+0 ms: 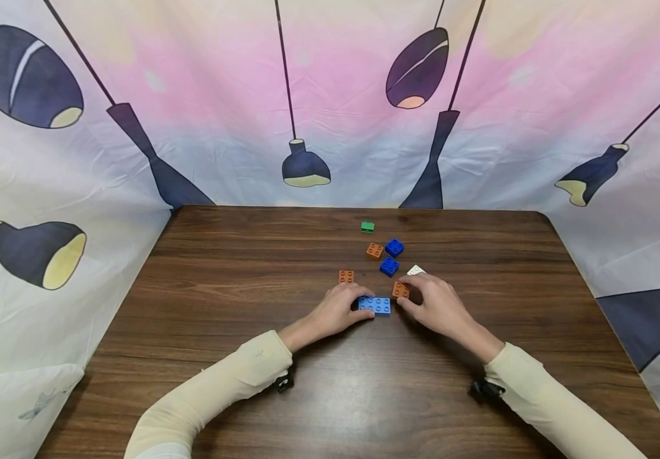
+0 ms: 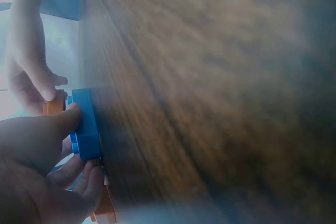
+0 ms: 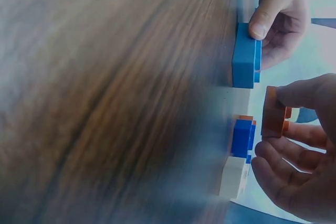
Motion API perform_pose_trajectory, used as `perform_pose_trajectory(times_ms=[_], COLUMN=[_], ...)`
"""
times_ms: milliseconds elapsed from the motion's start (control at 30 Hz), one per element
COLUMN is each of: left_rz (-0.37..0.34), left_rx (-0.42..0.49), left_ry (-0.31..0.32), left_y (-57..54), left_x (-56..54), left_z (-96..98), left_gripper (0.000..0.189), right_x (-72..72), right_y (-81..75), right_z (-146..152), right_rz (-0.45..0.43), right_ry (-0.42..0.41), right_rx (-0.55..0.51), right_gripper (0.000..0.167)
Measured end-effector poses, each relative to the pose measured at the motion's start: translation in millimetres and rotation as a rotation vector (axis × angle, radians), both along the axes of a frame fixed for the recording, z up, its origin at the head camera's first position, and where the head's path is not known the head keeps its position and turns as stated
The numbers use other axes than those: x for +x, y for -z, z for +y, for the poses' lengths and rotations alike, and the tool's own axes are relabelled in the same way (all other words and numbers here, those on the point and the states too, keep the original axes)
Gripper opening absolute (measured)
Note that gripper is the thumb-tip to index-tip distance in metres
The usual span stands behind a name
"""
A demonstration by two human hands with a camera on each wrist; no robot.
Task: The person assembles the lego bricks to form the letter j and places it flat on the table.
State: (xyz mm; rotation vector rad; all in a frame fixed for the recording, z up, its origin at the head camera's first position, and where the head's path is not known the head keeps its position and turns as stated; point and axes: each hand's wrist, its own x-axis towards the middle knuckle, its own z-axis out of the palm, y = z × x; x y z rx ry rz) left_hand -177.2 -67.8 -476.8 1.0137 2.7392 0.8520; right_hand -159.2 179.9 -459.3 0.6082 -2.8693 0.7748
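A long light blue toy brick [image 1: 375,306] lies on the table, and my left hand [image 1: 338,309] holds it between thumb and fingers. In the left wrist view the left thumb rests on the near side of the blue brick [image 2: 86,124]. My right hand [image 1: 439,306] pinches a square orange brick [image 1: 401,290] just right of the blue one. The right wrist view shows this orange brick [image 3: 274,113] raised off the tabletop, studs facing up. Another orange brick [image 1: 346,276] sits beyond my left fingers, and a white brick [image 1: 416,270] lies beyond my right hand, partly hidden.
Farther back on the brown wooden table [image 1: 238,268] lie two dark blue bricks [image 1: 389,266], one more orange brick [image 1: 374,250] and a small green brick [image 1: 367,227]. A patterned cloth [image 1: 341,76] hangs along the table's back and sides.
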Motion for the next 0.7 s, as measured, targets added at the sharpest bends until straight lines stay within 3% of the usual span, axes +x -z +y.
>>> perform_pose_trajectory(times_ms=[367, 700], left_rz=[-0.011, -0.015], left_rx=[0.008, 0.011], left_ry=[-0.004, -0.007], left_y=[2.1, 2.5], left_x=[-1.1, -0.5], left_z=[-0.8, -0.5], left_gripper=[0.038, 0.038], right_x=[8.9, 13.8], right_y=[0.2, -0.1], right_z=[-6, -12], right_rz=[0.011, -0.005], right_ry=[-0.068, -0.077], right_rx=[-0.025, -0.025], right_gripper=[0.039, 0.041])
